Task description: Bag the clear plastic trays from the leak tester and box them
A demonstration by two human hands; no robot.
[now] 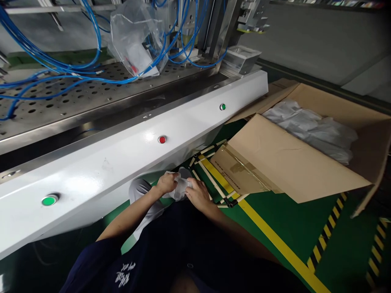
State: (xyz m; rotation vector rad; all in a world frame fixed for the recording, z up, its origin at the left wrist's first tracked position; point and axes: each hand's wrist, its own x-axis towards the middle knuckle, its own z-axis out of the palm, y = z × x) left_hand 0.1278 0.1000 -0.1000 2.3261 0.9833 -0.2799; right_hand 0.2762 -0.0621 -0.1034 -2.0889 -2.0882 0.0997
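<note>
Left hand: the left hand (166,183) has its fingers curled shut on the left end of a crumpled translucent plastic pouch (181,188); its bare forearm runs down toward the lower left.
Right hand: the right hand (199,195) pinches the right end of the same pouch, fingers pressed together on the film.
Pouch: held off any surface between both hands, above the person's dark-clothed lap and just below the lower edge of the long white metal machine panel (122,171). What is inside it cannot be made out.
Panel: a round red button (162,139) sits at its middle, one round green button (49,200) toward its left end and a small green button (222,107) toward its right end.
Machine deck: above the panel's top edge lies a perforated steel plate (70,95), with blue cables (61,67) looping across it and a clear plastic bag (134,36) near its back edge.
Floor: green floor (275,211) with a yellow line (271,238); a frame of thin white rods with black joints (214,179) lies just beside the right hand.
Box: an open brown cardboard box (290,162) rests on the floor to the right, with clear plastic-wrapped bundles (311,130) inside.
</note>
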